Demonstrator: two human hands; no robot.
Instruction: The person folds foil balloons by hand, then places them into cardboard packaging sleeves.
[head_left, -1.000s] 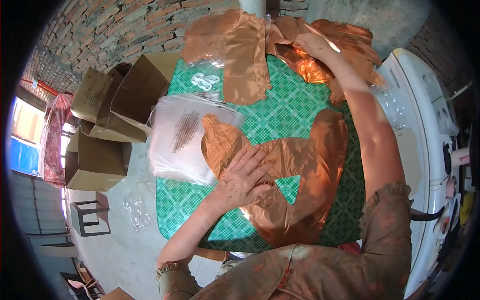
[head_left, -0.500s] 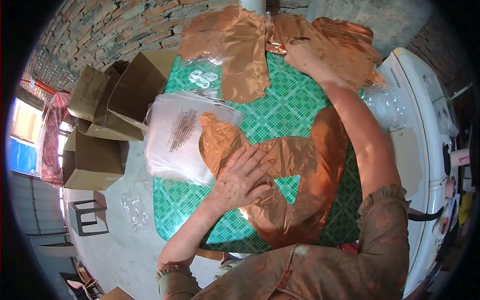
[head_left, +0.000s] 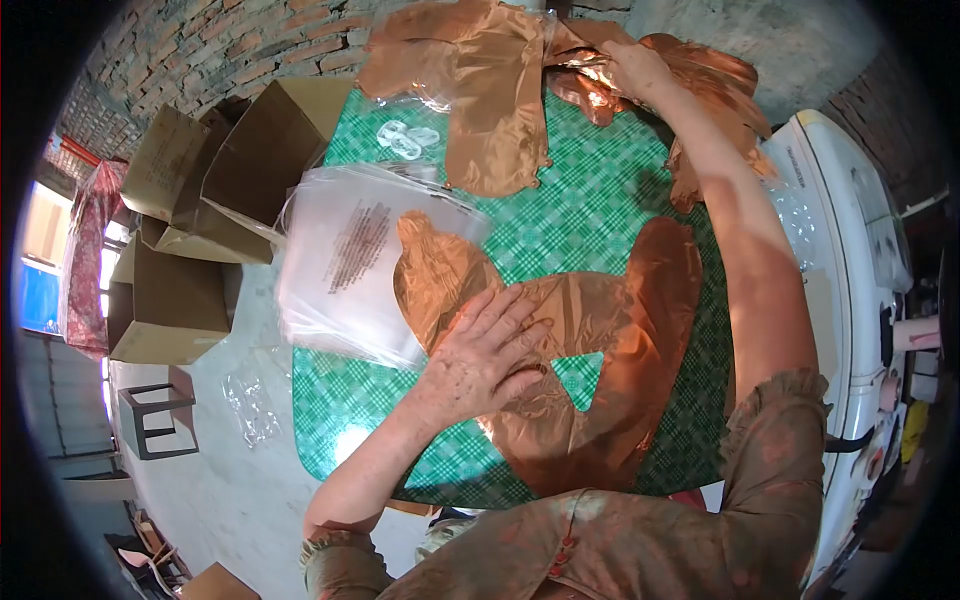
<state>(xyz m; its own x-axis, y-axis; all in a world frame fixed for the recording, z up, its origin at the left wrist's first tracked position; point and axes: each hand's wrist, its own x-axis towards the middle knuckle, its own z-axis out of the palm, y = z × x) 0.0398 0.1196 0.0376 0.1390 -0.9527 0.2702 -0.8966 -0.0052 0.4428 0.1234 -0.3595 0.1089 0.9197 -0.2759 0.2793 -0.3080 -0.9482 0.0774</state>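
Observation:
A flat, uninflated copper-coloured foil balloon [head_left: 650,330] lies near the front edge of the table, a triangular gap in its middle. My left hand [head_left: 482,355] rests flat on its left part, fingers stretched out. At the back, my right hand [head_left: 640,75] pinches the edge of another copper foil balloon [head_left: 592,95] in the pile; the fingertips are partly hidden. More foil [head_left: 720,95] hangs in folds to the right of that hand. Another foil piece [head_left: 495,130] lies flat to its left. Left of the near balloon is a stack of clear printed plastic bags [head_left: 330,260].
A green checked cloth [head_left: 590,225] covers the table. White rings [head_left: 408,140] lie near its back left. Open cardboard boxes [head_left: 180,300] stand beyond the left edge. On the right is a white appliance [head_left: 850,250]. A small dark frame stool [head_left: 158,420] stands on the floor.
My right hand has moved right, pulling the foil along, and a shiny fold now hangs beneath it. My left hand stays on the near balloon. The view has shifted slightly.

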